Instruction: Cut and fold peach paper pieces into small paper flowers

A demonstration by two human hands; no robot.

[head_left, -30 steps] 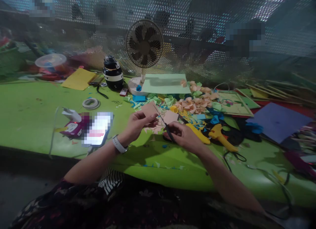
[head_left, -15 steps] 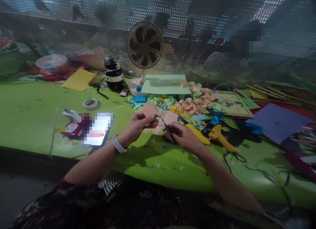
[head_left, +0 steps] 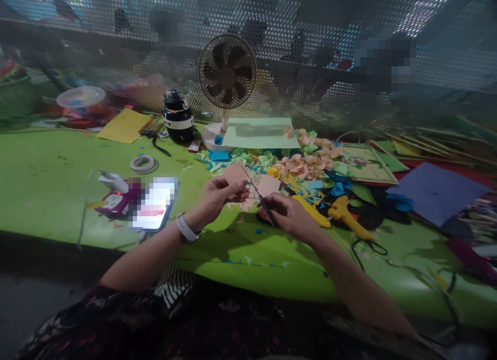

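Note:
My left hand [head_left: 217,194] pinches a small pink paper square [head_left: 236,173] above the green table [head_left: 46,184]. A pale watch sits on that wrist. My right hand [head_left: 289,212] is closed round the dark handles of a pair of scissors [head_left: 261,197], whose thin blades point up and left into the edge of the pink paper. A second pink piece [head_left: 267,184] lies just behind the blades. Paper trimmings lie on the table under both hands.
A heap of pink, green and blue paper cuttings [head_left: 303,163] lies behind my hands, with a yellow glue gun [head_left: 347,215] to the right. A desk fan [head_left: 227,75], black jar [head_left: 177,117], tape roll [head_left: 143,163], lit phone [head_left: 153,202] and purple sheet [head_left: 437,189] lie around.

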